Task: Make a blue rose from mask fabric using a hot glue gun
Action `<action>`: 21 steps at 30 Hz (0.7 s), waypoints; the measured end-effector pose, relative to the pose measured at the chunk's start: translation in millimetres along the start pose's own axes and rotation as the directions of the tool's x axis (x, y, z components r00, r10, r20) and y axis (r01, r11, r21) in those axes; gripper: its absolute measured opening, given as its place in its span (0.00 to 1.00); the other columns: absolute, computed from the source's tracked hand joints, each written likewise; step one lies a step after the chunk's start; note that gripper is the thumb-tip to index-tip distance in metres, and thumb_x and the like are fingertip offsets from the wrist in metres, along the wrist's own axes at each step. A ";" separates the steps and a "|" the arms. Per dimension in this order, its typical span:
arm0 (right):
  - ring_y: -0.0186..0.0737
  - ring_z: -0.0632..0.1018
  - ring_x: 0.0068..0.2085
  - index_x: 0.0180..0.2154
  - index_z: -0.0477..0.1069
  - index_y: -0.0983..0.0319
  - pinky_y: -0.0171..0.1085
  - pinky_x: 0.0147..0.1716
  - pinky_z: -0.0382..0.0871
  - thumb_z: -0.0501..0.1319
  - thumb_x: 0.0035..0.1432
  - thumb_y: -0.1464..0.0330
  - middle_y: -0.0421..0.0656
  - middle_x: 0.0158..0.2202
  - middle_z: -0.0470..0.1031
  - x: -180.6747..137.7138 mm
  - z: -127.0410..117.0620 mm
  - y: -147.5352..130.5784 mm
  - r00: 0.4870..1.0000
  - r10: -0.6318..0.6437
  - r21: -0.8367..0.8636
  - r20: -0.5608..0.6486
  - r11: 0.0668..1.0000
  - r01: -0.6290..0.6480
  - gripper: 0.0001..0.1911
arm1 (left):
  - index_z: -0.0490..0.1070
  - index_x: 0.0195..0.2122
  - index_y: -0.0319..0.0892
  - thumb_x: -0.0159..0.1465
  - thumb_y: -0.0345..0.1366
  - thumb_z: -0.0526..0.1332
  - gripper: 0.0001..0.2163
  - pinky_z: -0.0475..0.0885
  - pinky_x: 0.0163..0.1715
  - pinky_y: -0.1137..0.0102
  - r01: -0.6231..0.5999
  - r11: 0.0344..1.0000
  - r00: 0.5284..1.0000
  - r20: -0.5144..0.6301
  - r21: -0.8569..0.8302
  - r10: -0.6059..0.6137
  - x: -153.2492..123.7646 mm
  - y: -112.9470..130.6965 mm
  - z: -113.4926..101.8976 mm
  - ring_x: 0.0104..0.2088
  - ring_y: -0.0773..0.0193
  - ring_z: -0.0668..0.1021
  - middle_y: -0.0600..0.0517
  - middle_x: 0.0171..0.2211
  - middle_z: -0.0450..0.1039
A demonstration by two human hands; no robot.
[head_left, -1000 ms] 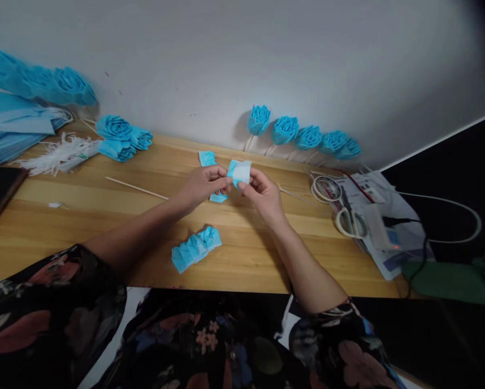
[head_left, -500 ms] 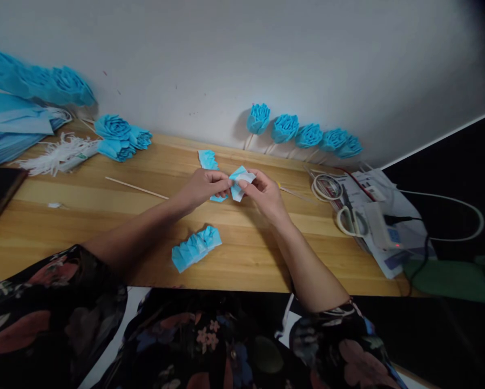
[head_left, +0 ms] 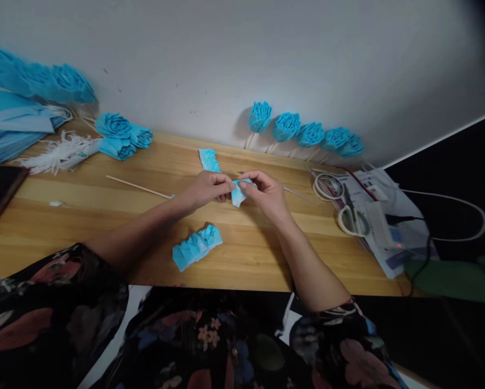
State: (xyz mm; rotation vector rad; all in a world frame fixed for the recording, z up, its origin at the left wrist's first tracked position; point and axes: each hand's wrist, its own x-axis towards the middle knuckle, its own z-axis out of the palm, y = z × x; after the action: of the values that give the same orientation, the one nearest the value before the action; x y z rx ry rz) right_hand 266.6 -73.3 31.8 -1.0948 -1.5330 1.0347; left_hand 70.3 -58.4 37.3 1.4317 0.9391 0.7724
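Over the middle of the wooden table [head_left: 242,254], my left hand [head_left: 210,188] and my right hand [head_left: 264,193] both pinch a small piece of blue and white fabric [head_left: 238,195]. Part of the piece is hidden by my fingers. Behind my left hand lies a crinkled blue strip [head_left: 209,160]. Closer to me is another pleated blue strip [head_left: 197,247]. A thin wooden stick [head_left: 139,187] runs leftward from my left wrist, its right end partly covered. Past my right hand, another thin stick-like piece [head_left: 300,195] lies on the table.
Several blue fabric roses on sticks [head_left: 287,127] lean against the wall. At left are more roses [head_left: 115,127], a stack of blue masks [head_left: 13,124], white cords [head_left: 58,153] and a dark flat object [head_left: 1,192]. Scissors [head_left: 352,216], tape rolls [head_left: 328,187] and a power strip [head_left: 382,224] lie right.
The fabric piece has been turned or folded between my fingers and shows less of its surface. My right-hand fingers now reach over its top. The camera view has shifted slightly.
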 end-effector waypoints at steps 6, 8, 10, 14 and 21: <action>0.41 0.82 0.43 0.36 0.85 0.55 0.40 0.42 0.72 0.67 0.56 0.68 0.41 0.41 0.86 0.0 -3.4 -1.8 0.993 -0.110 -0.042 0.035 0.993 0.112 0.07 | 0.72 0.24 0.40 0.65 0.36 0.64 0.12 0.69 0.30 0.73 -0.021 1.000 1.000 0.001 -0.017 0.021 1.1 -0.4 -1.2 0.24 0.70 0.73 0.55 0.20 0.71; 0.42 0.83 0.46 0.35 0.85 0.53 0.41 0.45 0.74 0.65 0.56 0.70 0.41 0.42 0.86 0.3 -4.1 -1.6 0.990 -0.134 -0.049 0.044 0.989 0.136 0.10 | 0.72 0.24 0.40 0.66 0.35 0.63 0.12 0.69 0.30 0.73 -0.022 1.000 1.000 -0.003 -0.020 0.022 1.4 -0.3 -1.4 0.24 0.70 0.73 0.55 0.21 0.71; 0.42 0.84 0.47 0.36 0.86 0.52 0.43 0.48 0.75 0.64 0.56 0.72 0.40 0.43 0.87 0.6 -4.7 -0.9 0.989 -0.138 -0.056 0.053 0.988 0.141 0.12 | 0.73 0.25 0.40 0.66 0.35 0.63 0.12 0.69 0.30 0.74 -0.023 0.999 1.000 -0.005 -0.028 0.023 1.6 -0.4 -1.8 0.24 0.70 0.73 0.55 0.21 0.72; 0.43 0.84 0.49 0.36 0.87 0.51 0.44 0.51 0.76 0.63 0.56 0.73 0.40 0.44 0.87 1.0 -5.0 0.6 0.991 -0.127 -0.069 0.052 0.989 0.131 0.15 | 0.73 0.25 0.40 0.66 0.38 0.64 0.12 0.69 0.30 0.74 -0.050 0.998 0.999 0.002 -0.048 0.050 1.7 -1.4 -2.7 0.24 0.70 0.73 0.54 0.22 0.73; 0.43 0.85 0.49 0.38 0.88 0.49 0.45 0.52 0.77 0.64 0.58 0.71 0.40 0.44 0.88 1.2 -5.8 2.3 0.983 -0.171 -0.014 0.061 0.985 0.172 0.14 | 0.73 0.25 0.40 0.66 0.38 0.65 0.13 0.69 0.30 0.74 -0.042 0.997 0.999 -0.019 -0.064 0.041 2.6 -3.0 -3.3 0.25 0.70 0.73 0.54 0.22 0.73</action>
State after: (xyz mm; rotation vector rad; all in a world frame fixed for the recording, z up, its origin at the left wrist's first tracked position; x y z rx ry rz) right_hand 272.5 -71.0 31.0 -0.9333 -1.6569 0.9433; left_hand 68.2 -54.7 34.4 1.3940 0.8925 0.8397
